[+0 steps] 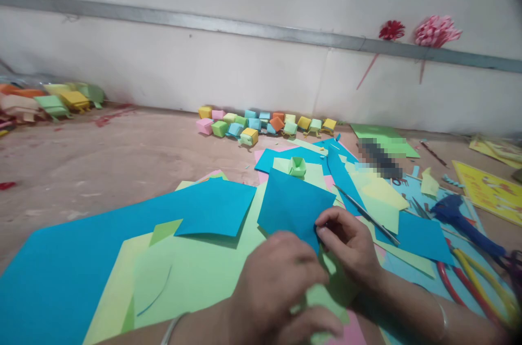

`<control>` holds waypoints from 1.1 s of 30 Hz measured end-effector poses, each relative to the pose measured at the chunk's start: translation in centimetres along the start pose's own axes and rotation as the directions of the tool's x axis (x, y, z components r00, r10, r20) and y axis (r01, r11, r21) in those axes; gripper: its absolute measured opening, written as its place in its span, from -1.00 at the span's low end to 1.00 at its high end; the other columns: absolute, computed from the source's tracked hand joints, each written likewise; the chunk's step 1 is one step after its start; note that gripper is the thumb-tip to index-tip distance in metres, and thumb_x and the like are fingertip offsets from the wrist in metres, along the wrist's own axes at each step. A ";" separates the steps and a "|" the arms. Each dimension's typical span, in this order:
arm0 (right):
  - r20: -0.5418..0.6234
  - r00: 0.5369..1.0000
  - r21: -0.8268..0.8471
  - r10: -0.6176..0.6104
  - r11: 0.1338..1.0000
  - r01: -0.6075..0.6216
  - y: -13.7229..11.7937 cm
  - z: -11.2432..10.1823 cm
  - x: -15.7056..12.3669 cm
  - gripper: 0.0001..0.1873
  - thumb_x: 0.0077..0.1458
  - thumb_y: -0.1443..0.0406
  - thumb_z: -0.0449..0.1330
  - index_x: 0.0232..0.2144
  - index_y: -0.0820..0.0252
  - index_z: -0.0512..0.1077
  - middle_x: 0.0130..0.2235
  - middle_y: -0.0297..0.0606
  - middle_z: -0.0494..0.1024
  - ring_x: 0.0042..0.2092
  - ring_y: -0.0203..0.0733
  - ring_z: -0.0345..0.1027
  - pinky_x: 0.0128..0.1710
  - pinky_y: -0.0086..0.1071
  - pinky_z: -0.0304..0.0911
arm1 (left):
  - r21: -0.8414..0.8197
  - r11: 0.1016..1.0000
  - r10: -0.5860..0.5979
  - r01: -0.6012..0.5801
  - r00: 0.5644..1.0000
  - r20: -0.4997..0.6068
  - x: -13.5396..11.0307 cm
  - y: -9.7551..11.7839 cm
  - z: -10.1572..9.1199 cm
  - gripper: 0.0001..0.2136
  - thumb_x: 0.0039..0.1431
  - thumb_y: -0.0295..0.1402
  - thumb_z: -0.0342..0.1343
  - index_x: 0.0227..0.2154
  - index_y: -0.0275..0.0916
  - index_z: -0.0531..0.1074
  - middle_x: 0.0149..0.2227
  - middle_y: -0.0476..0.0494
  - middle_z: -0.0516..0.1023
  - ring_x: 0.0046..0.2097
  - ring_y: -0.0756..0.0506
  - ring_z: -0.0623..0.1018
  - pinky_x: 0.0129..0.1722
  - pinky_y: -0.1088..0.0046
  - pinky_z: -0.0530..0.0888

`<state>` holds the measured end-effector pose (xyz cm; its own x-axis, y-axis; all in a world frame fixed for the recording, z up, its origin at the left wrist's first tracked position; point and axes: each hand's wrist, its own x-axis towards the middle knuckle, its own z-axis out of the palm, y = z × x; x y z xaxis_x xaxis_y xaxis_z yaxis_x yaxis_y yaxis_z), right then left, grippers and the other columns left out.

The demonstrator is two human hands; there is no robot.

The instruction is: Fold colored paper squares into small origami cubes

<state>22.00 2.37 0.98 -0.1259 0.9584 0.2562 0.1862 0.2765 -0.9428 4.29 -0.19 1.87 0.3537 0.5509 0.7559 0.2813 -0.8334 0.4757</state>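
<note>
My right hand [350, 244] pinches the right edge of a square of blue paper [293, 201] between thumb and fingertips, and the sheet stands tilted up. My left hand [285, 285] is in front of it, smeared by motion, with a gap between thumb and curled fingers and nothing visible in them. It hides the lower edge of the blue square. A second piece of blue paper [220, 206] lies to the left over light green sheets [191, 274]. Just behind the held square sits a small green folded paper box [297, 166].
Small coloured paper boxes [248, 137] stand in rows near the wall, with more at far left. On the right lie scissors [367, 214], a blue glue gun [468, 225] and pliers with red and yellow handles [485, 277]. Paper flowers [436, 32] hang on the wall rail.
</note>
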 end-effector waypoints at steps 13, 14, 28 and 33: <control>-0.057 0.998 0.044 -0.011 0.999 0.014 0.4 -0.7 0.3 -0.95 0.12 0.31 0.18 -0.31 0.13 0.42 -0.51 -0.40 0.33 -0.54 -0.32 0.22 -0.60 -0.47 0.18 | -0.379 0.421 -0.835 0.824 0.515 0.192 2.3 -5.1 -1.7 -0.66 0.06 -0.15 0.21 -0.21 -0.31 0.41 -0.23 -0.21 0.55 -0.20 -0.17 0.52 -0.20 0.25 0.48; -0.061 0.998 0.054 -0.011 0.998 0.014 0.5 -0.8 0.4 -0.87 0.12 0.31 0.18 -0.22 0.13 0.41 -0.49 -0.40 0.35 -0.52 -0.31 0.25 -0.59 -0.46 0.19 | -0.401 0.419 -0.829 0.815 0.523 0.198 2.2 -5.0 -1.7 -0.69 0.07 -0.17 0.20 -0.22 -0.30 0.42 -0.24 -0.20 0.55 -0.22 -0.16 0.52 -0.21 0.27 0.49; 0.451 0.650 -0.464 -0.611 0.461 0.756 -1.1 -3.9 2.0 -0.75 0.14 0.43 0.15 -0.16 0.07 0.49 -0.17 -0.16 0.61 -0.16 -0.07 0.45 -0.16 -0.15 0.35 | 0.334 0.927 0.109 -0.169 0.975 0.192 -0.1 -3.0 -5.2 -0.85 0.30 -0.51 -0.04 -0.25 -0.19 0.42 -0.32 -0.15 0.62 -0.27 -0.12 0.55 -0.26 0.32 0.44; 0.744 0.455 -0.293 -0.490 0.372 0.881 -0.7 -2.5 0.2 -0.72 0.26 0.42 -0.01 -0.16 0.17 0.49 -0.18 -0.12 0.64 -0.17 -0.11 0.49 -0.12 -0.17 0.36 | 0.247 0.933 0.107 -0.261 0.859 0.500 -1.9 -2.7 -5.9 -0.72 0.36 -0.47 -0.17 -0.23 -0.19 0.47 -0.34 -0.20 0.60 -0.31 -0.11 0.54 -0.29 0.36 0.48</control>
<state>24.28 2.53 2.19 -0.8735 0.2474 0.4194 0.2442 0.9677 -0.0623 -2.42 0.75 1.83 0.7802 0.4060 0.4759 0.3908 -0.9104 0.1359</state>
